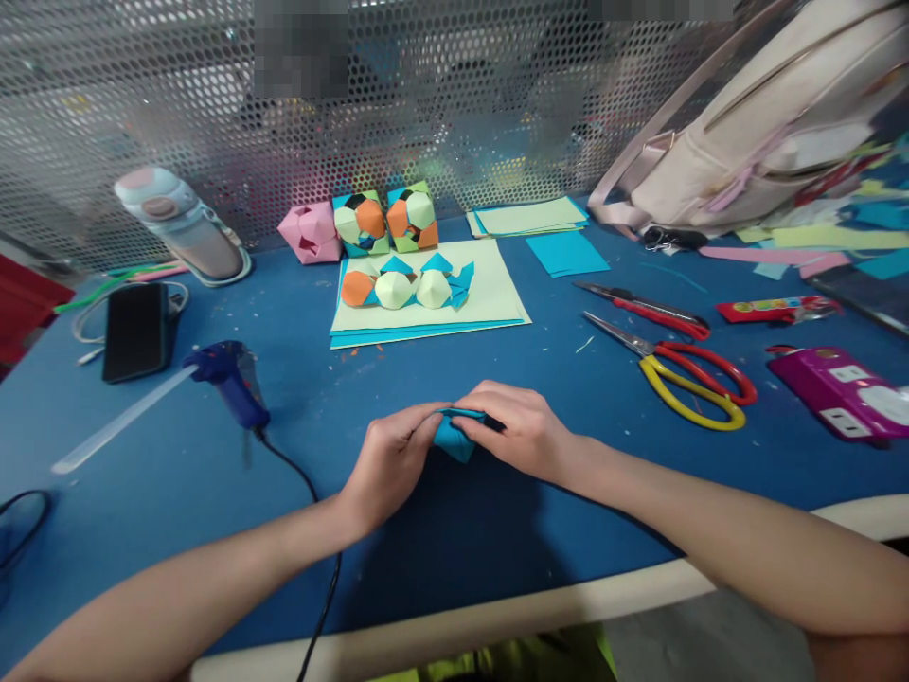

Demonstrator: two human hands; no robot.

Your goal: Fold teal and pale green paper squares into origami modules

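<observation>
Between both hands, low over the blue table near its front edge, is a small piece of folded blue paper (456, 440). My left hand (395, 453) pinches its left side, and my right hand (524, 428) grips its right side with thumb and fingers. The fingers hide part of the folds. Beyond the hands, a joined row of folded paper pieces (395, 288) in orange, pale green and blue lies on a stack of pale green and blue sheets (501, 284). Behind it stand a pink folded paper ball (311, 233) and two multicoloured paper cubes (361, 224).
Left are a blue glue gun (233, 384) with its cord, a phone (136, 332) and a bottle (181, 227). Right lie scissors (682, 374), a utility knife (646, 311), a red packet (774, 310), a purple box (838, 390), blue sheets (568, 255) and a backpack (753, 123).
</observation>
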